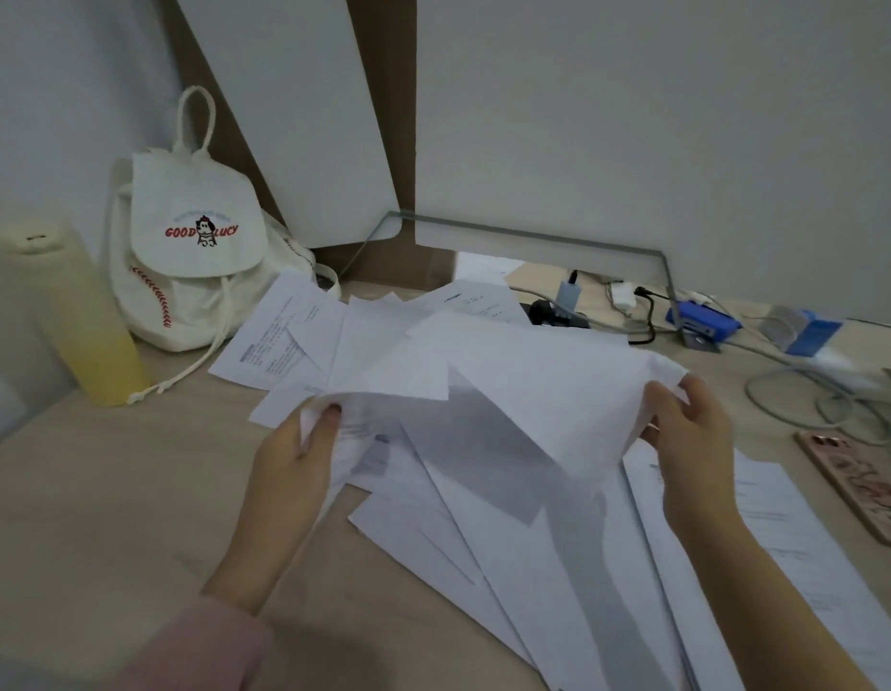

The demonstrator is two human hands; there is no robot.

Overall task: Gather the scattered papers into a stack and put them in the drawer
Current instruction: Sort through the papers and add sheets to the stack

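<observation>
— White papers (508, 386) are being held up in the middle of the frame. What step is this?

— The gathering step, it seems. A bunch of sheets is pinched at its left edge by the left hand (296, 456) and at its right edge by the right hand (693, 431). Both hands are closed on that bunch.

— Is the stack made?

— Not yet. Many loose sheets (558, 566) are spread flat on the wooden desk (109, 491), toward the lower right. More printed pages (284, 336) are left near the cloth backpack (194, 261) in the upper left.

— What is needed next?

— The rest should probably be picked up and the edges tapped even. No drawer can be seen.

— How do the papers look?

— Thin, bendy, crooked, and pointed every which way.
</observation>
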